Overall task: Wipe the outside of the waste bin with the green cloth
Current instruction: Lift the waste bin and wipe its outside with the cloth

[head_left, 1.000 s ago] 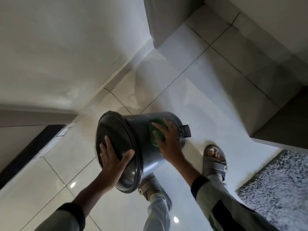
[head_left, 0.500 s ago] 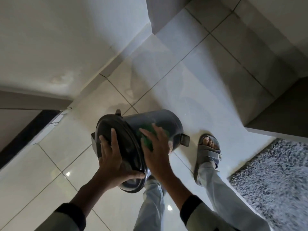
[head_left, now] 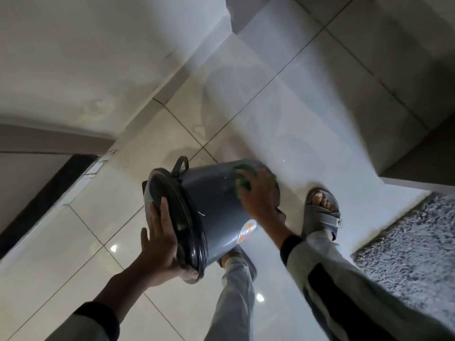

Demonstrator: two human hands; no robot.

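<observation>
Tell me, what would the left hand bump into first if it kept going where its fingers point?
The left hand holds the black lid; sliding on across it, it would probably reach the handle at the rim. Depth is unclear.

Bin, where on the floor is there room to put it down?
Bare tiles lie left of the waste bin, toward the dark strip, and beyond it up to the wall. Crowded: under the bin by the sandalled feet, with the rug at right.
</observation>
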